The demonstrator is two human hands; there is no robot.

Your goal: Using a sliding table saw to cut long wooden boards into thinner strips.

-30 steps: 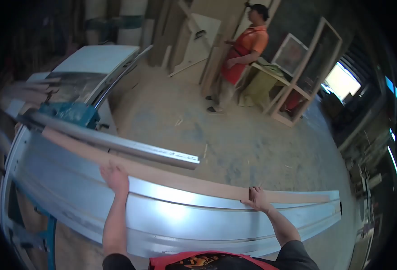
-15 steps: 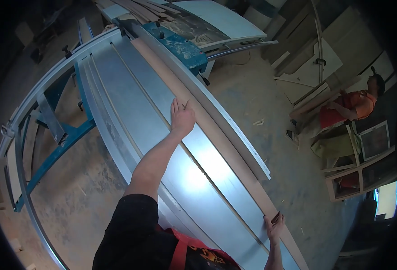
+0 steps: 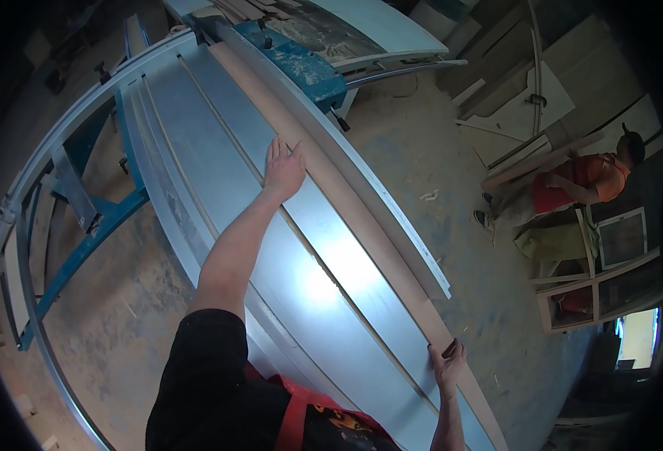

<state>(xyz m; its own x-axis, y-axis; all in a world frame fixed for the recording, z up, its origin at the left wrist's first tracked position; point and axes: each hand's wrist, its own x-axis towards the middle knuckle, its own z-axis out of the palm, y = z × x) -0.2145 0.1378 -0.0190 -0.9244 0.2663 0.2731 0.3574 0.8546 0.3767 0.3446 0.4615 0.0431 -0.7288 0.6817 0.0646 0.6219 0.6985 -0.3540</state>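
Note:
A long, narrow wooden board (image 3: pixel 425 319) lies along a metal fence (image 3: pixel 384 214) on a silvery sliding saw table (image 3: pixel 301 278). My left hand (image 3: pixel 284 171) rests at the board's left edge, fingers stretched forward over the table and thumb toward the wood. Closer to me on the right, my right hand (image 3: pixel 447 366) is closed on the board, its thumb on the table side and fingers over the wood. The undersides of both hands are hidden.
Ahead stands a teal machine housing (image 3: pixel 294 71) with black knobs. A curved metal rail (image 3: pixel 83 120) and teal frame (image 3: pixel 91 248) lie left. At right, a person in orange (image 3: pixel 594 177) stands by a wooden frame (image 3: pixel 572 304). Sheet panels (image 3: pixel 531 98) lean behind; scraps litter the floor.
Both hands have moved slightly forward and left along the board, keeping their poses. The whole view has shifted a little; whether the board itself slid, I cannot tell.

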